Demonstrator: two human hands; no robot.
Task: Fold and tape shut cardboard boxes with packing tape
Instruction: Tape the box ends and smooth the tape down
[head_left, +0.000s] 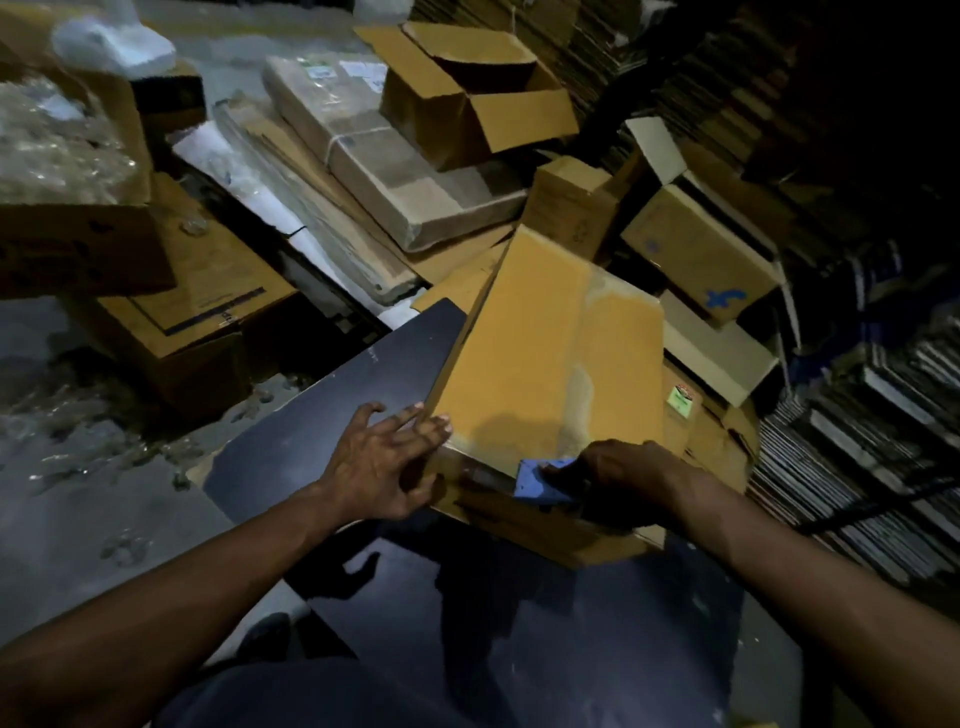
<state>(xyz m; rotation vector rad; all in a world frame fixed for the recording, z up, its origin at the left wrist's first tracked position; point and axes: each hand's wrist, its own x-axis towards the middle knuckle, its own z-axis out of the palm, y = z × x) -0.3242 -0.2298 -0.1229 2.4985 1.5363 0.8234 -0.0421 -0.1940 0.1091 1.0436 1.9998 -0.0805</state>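
Note:
A long brown cardboard box (524, 358) lies on the dark table (332, 410), with a strip of clear tape (587, 374) running along its top seam. My left hand (384, 462) presses flat with spread fingers against the box's near left corner. At the near end of the box my right hand (618, 478) grips a blue tape dispenser (543, 480), which sits against the box's near edge.
An open empty box (467, 98) sits on wrapped flat bundles (374, 156) at the back. More boxes (701, 249) crowd the right, beside tall stacks of flattened cardboard (857, 415). A carton (192, 322) stands on the floor at the left.

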